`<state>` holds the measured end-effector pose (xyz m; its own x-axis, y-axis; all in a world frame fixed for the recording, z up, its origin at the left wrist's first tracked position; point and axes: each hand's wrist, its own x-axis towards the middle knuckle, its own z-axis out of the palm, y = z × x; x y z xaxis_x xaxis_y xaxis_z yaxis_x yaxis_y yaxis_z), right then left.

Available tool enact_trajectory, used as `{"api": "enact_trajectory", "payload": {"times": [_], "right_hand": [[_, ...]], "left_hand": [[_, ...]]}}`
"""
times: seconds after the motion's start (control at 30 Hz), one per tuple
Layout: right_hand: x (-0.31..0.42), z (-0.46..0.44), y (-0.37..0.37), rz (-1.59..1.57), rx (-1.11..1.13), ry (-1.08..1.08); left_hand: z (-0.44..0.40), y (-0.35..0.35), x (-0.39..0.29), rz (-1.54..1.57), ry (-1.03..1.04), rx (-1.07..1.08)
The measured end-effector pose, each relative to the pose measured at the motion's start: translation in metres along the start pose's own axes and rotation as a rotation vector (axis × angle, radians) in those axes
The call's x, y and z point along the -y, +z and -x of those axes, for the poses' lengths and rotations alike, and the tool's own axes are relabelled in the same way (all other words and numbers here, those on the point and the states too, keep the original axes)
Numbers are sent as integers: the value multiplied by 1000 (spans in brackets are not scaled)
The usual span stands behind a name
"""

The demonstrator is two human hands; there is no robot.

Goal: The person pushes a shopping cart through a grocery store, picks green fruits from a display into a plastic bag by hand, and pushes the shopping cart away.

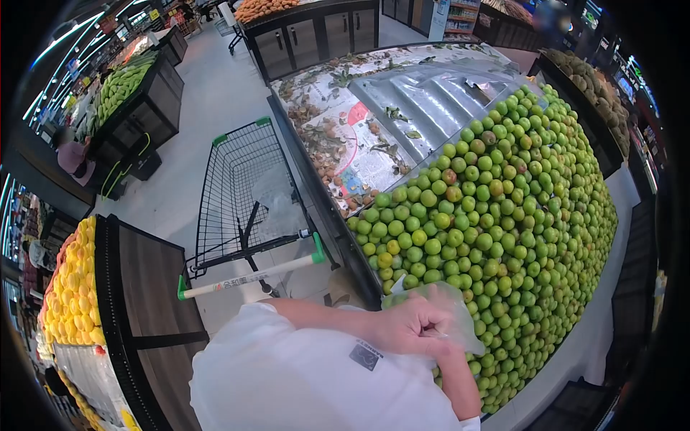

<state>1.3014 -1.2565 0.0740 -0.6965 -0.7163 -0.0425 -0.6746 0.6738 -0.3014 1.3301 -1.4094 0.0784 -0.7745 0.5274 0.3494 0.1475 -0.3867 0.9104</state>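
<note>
Plastic bag (pixel 464 316) by our fingers: left hand (pixel 407 317) curled on it, right hand (pixel 444 348) half hidden (we can't tell its fingers). Green fruit (pixel 532 237) past fingertips.

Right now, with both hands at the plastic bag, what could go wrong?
The thin plastic bag might tear or slip if the left hand or right hand tugs hard. Brushing the sloped pile of green fruit, close beside both hands, could send pieces rolling. The shopping cart has no hand on it, so a bump might make it drift.
</note>
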Motion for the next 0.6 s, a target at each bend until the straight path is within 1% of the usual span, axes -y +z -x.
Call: {"api": "enact_trajectory", "payload": {"times": [0.07, 0.13, 0.2, 0.23, 0.33, 0.4, 0.43, 0.5, 0.53, 0.6], "right_hand": [[0, 1, -5, -52, -43, 15], [-2, 4, -3, -101, -91, 26], [-8, 10, 11, -188, 64, 98], [-9, 14, 20, -186, 59, 103], [-11, 35, 58, -458, -93, 168], [-10, 44, 69, -640, -199, 211], [-9, 45, 68, -640, -203, 217], [-6, 43, 61, -797, -97, 341], [-5, 42, 58, -798, -103, 346], [-4, 39, 51, -524, -109, 279]], "left_hand": [[0, 0, 2, -21, 38, -17], [0, -1, 0, -21, 32, -3], [0, -3, -2, -23, 33, 6], [1, -4, -3, -53, 39, 0], [1, -5, -2, -67, 40, 12], [0, -5, -1, -51, 33, 33], [0, -4, 0, -55, 50, 32], [-1, -3, 0, -60, 65, 39], [0, -3, 0, -64, 60, 33], [0, -4, -1, -68, 55, 38]]}}
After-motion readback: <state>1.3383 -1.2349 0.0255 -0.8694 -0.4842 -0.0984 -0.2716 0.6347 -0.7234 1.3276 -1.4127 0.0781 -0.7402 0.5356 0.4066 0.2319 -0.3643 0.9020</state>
